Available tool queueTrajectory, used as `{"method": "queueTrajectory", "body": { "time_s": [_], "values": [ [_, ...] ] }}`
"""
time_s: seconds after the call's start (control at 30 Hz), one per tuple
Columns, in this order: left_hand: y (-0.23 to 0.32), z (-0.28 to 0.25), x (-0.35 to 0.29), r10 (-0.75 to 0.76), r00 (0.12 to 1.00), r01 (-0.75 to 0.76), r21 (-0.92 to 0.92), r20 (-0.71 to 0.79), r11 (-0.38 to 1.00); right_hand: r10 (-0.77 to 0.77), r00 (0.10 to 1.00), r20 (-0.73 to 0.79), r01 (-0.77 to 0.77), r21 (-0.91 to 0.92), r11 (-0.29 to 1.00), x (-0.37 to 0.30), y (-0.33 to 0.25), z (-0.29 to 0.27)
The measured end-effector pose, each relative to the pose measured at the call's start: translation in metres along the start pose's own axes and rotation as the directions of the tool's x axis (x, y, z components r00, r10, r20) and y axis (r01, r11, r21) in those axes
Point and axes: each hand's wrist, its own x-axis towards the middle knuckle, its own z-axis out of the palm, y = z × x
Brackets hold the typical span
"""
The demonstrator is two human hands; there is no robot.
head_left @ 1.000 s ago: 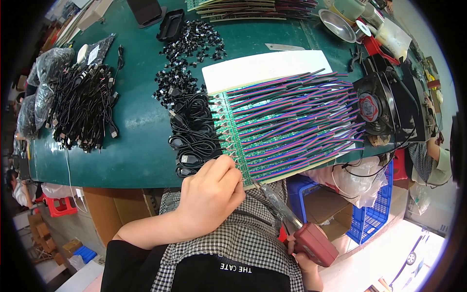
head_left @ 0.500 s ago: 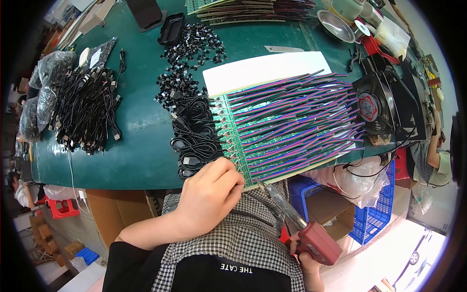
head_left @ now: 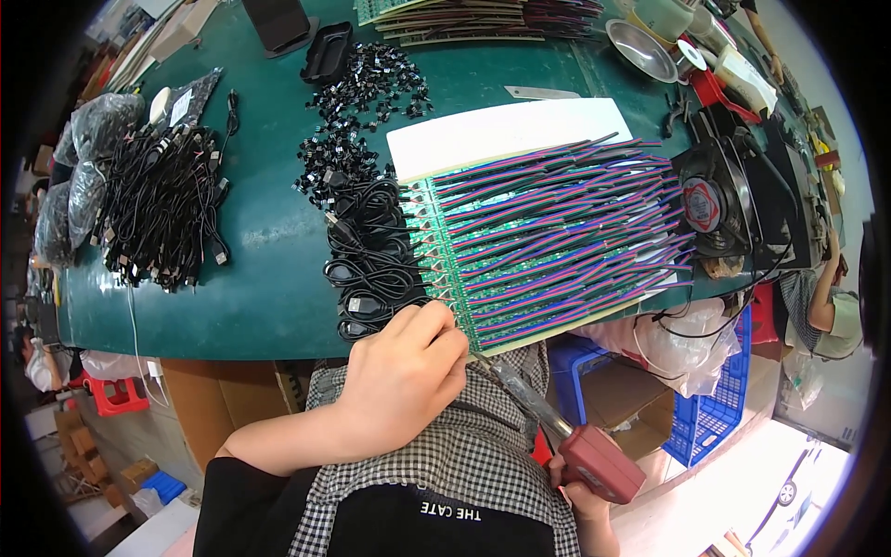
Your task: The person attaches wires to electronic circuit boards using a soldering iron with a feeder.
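My left hand (head_left: 404, 376) is closed in a pinch at the near left corner of a green circuit board panel (head_left: 429, 246). Whatever its fingertips hold is hidden beneath them. Below the panel's near edge, my right hand (head_left: 577, 490) grips a soldering iron (head_left: 603, 462) with a dark red, boxy handle. Its metal barrel slants up and left, and the tip is close to my left fingers. Rows of multicoloured wires (head_left: 557, 232) stretch right from the panel. Coiled black USB cables (head_left: 371, 265) lie along its left side.
A heap of small black parts (head_left: 371, 84) lies beyond the coils, with a bundle of black cables (head_left: 162, 204) at far left. A white sheet (head_left: 510, 130) and a blade (head_left: 541, 93) lie beyond the panel. To the right stands a fan (head_left: 710, 200).
The soldering iron has shifted slightly left and its tip has come down from the panel's edge toward my left fingers. My left hand has barely moved.
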Motion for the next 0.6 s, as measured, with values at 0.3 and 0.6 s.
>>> {"method": "queueTrajectory", "body": {
  "time_s": [0.3, 0.6],
  "values": [
    [0.000, -0.003, 0.003, 0.015, 0.999, -0.015, 0.007, 0.038, 1.000, -0.055, 0.997, -0.055, 0.047, -0.131, 0.990, 0.003, 0.003, 0.000],
    [0.003, -0.005, 0.005, 0.010, 0.999, -0.012, 0.034, 0.052, 0.999, -0.026, 1.000, -0.010, 0.024, -0.159, 0.987, 0.011, -0.012, 0.006]
  ]
}}
